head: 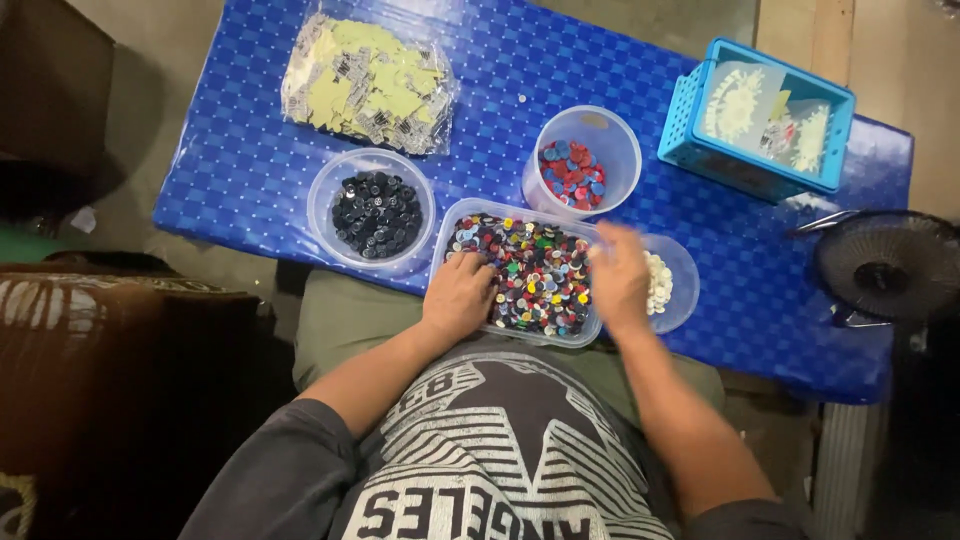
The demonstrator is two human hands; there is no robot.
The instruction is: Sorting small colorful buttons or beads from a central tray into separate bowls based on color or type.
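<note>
A round clear tub of dark buttons stands on the blue bench at the left, with a clear bag of pale cut pieces behind it; just right of the tub, at the near edge of the bench, sits a rectangular clear tray of mixed coloured buttons, directly in front of the person. The left hand rests in the tray's left end, fingers curled down into the buttons, though whether it pinches any cannot be told; the right hand hovers over the tray's right end, blurred, fingers loosely spread and partly covering a small round tub of white buttons that touches the tray on that side; whether it holds a button cannot be told. The tray thus lies between and beneath both hands. Behind the tray stands a taller round tub of red and blue buttons; further right a blue plastic basket holds packets; a small dark fan sits at the far right edge.
</note>
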